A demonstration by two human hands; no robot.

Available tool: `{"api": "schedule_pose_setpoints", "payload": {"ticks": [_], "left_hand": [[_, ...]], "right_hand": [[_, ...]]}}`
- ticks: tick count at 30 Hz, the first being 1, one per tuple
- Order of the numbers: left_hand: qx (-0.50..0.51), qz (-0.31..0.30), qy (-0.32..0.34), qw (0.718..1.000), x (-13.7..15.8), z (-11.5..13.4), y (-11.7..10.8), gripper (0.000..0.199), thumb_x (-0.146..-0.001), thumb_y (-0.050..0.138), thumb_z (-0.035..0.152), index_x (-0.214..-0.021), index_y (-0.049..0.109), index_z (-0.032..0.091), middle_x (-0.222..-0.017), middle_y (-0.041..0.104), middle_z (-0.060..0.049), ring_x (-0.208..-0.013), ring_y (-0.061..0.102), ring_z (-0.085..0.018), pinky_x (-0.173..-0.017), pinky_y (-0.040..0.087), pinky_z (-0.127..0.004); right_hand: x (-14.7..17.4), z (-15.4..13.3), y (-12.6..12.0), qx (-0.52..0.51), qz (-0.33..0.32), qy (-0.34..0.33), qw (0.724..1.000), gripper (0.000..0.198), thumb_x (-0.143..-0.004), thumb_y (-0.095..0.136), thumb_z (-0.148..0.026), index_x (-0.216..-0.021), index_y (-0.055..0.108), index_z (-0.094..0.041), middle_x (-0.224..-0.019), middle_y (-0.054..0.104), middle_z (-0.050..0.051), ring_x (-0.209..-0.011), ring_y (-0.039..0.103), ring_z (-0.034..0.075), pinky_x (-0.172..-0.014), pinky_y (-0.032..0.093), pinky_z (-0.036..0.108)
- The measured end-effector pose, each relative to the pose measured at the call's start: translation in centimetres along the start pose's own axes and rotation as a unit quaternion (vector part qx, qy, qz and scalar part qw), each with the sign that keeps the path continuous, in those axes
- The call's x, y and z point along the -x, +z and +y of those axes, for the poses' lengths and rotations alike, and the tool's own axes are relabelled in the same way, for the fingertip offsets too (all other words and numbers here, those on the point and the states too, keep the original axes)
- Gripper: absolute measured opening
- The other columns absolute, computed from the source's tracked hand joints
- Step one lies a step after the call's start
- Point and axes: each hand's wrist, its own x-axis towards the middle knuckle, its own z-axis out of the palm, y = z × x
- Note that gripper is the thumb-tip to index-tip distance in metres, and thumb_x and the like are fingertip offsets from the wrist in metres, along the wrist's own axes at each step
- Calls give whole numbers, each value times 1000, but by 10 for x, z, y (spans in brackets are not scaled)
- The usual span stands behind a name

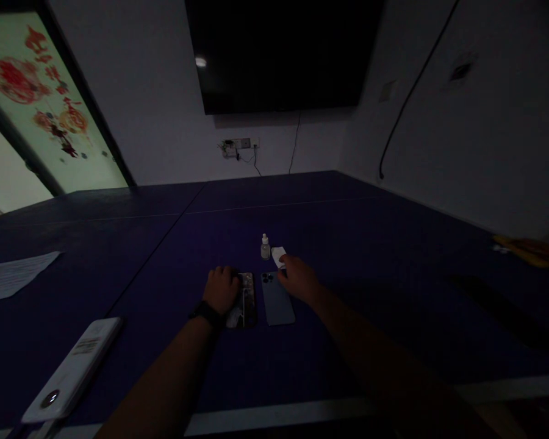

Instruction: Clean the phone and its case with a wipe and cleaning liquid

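Observation:
My right hand (299, 277) pinches the near end of a small white piece of paper or cloth (278, 251), just beyond a blue-grey phone (279, 305). The phone lies back up, its cameras at the far left corner. My left hand (222, 289), with a dark watch on the wrist, rests palm down at the left edge of a dark-patterned phone or phone case (247, 308). Its fingers point forward and look loosely apart, while the thumb side touches the patterned thing. A small clear bottle with a white dropper cap (265, 249) stands upright beside the white piece.
A white power bank (75, 369) with a cable lies at the near left of the dark blue table (329, 360). Printed paper (21, 275) is at the far left. On the right are a dark flat object (494, 305) and something yellow (531, 249). Dim light blurs details.

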Motion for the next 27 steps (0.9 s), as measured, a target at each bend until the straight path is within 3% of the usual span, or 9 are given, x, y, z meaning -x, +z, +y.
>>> {"api": "schedule_pose_setpoints", "payload": {"ticks": [4,7,11,15,19,23,25,27], "left_hand": [[22,24,-12,999,-3,-8,-7,35,-96,37,25,-111,68,19,-115,69,-13,-109,58,-28,-100,41,-44],[35,48,-35,998,-7,-21,-15,38,-98,34,26,-114,67,17,-114,69,-14,-109,59,-28,-102,42,-45],[51,56,-56,996,-13,-40,-22,37,-94,37,24,-108,70,16,-112,70,-14,-108,61,-28,-102,44,-45],[78,44,-51,995,-16,-49,-21,36,-92,39,24,-104,72,16,-111,71,-15,-110,62,-28,-105,44,-45],[127,12,-24,992,-17,-48,-16,41,-95,35,29,-114,69,14,-121,69,-15,-119,61,-26,-109,43,-42],[175,-50,25,983,-12,-49,-17,53,-99,34,47,-137,57,19,-144,58,-13,-138,49,-26,-117,35,-45],[188,-90,49,977,-9,-53,-21,72,-91,48,64,-147,48,20,-156,46,-14,-148,37,-31,-121,29,-49],[196,-132,69,969,-4,-57,-26,106,-69,69,77,-154,39,19,-163,34,-17,-153,26,-37,-123,24,-54]], "right_hand": [[-11,19,-2,-7,38,-1,999,44,-97,44,-19,-140,54,-14,-144,56,16,-132,50,28,-112,36,44],[-14,32,2,-16,15,-30,999,52,-96,42,-15,-148,48,-20,-156,46,11,-141,43,26,-113,36,48],[-10,39,11,-27,-25,-52,998,48,-99,40,-19,-145,53,-23,-156,48,10,-143,44,26,-113,35,49],[-9,41,13,-43,-18,-36,998,41,-99,50,-29,-138,61,-22,-150,55,11,-140,47,30,-114,32,50],[-14,42,12,-73,21,0,997,31,-95,53,-21,-120,73,-20,-135,67,12,-130,57,29,-110,37,44],[-21,48,10,-121,85,67,987,37,-99,42,-24,-116,73,-16,-108,76,14,-98,70,26,-88,51,36],[-22,49,9,-146,123,97,977,45,-102,32,-29,-121,70,-12,-100,76,14,-86,71,25,-75,53,33],[-21,47,6,-170,152,107,968,52,-104,25,-34,-126,66,-10,-96,76,12,-81,71,23,-68,53,31]]}}
